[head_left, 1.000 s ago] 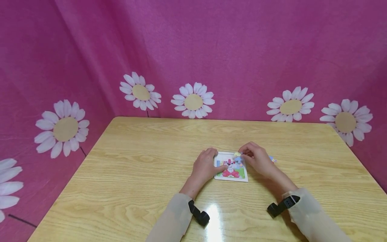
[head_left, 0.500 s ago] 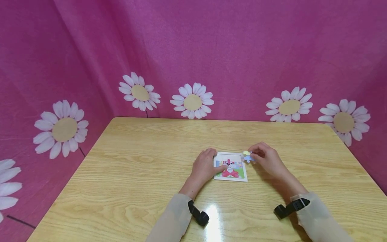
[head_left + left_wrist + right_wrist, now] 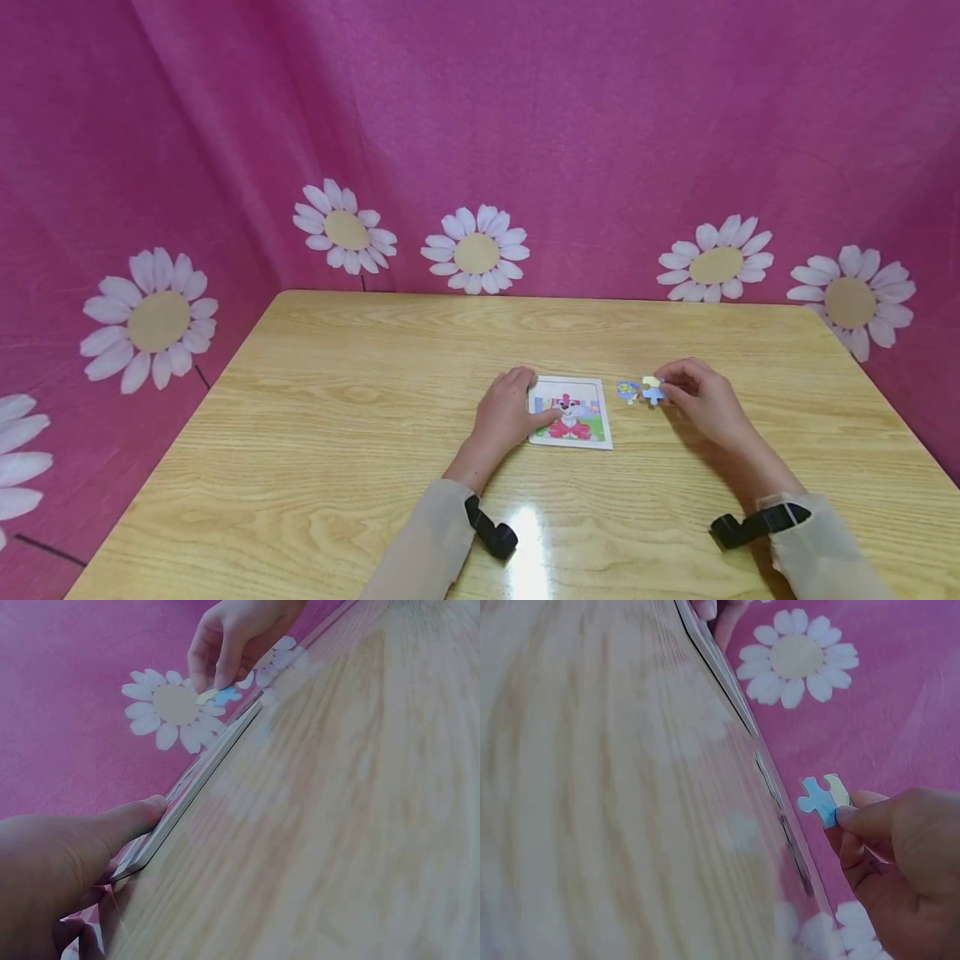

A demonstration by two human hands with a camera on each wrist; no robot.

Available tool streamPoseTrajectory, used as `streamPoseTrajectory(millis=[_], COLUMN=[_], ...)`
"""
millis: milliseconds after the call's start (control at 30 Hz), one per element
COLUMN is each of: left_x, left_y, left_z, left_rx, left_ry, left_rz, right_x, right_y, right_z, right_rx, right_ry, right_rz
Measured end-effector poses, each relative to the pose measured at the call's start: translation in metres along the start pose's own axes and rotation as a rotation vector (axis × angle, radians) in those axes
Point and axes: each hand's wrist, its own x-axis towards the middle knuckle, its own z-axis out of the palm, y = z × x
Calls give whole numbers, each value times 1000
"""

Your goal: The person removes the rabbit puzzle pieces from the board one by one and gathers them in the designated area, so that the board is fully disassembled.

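A white-framed puzzle board (image 3: 607, 417) with a pink-and-white animal picture lies on the table; its upper part shows bare white backing. My left hand (image 3: 504, 414) grips the board's left side, thumb over the picture, as the left wrist view (image 3: 67, 862) also shows. To the right of the board, my right hand (image 3: 705, 404) pinches a blue-and-yellow puzzle piece (image 3: 652, 391) between thumb and fingers; in the right wrist view the piece (image 3: 821, 801) is held above the table. Another blue-and-yellow piece (image 3: 627, 390) lies between the board and the held piece.
The wooden table (image 3: 337, 400) extends around both hands. Behind it and at the left hangs a pink curtain (image 3: 585, 150) with large white daisies. Each wrist wears a black strap with a camera, the left one (image 3: 495, 533) near the table's front.
My right hand has moved right, away from the board, carrying the pinched piece. The piece lying beside the board has come into fuller view. My left hand has stayed on the board.
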Motion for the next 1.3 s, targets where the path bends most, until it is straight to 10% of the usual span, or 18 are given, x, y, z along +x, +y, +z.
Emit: streamPoseTrajectory(millis=[1300], left_x=[0], left_y=[-2], left_z=[1], left_rx=[26], left_ry=[10], left_rz=[23], right_x=[-16], right_y=[38], right_z=[-44], right_rx=[-129], right_ry=[23], right_rz=[91])
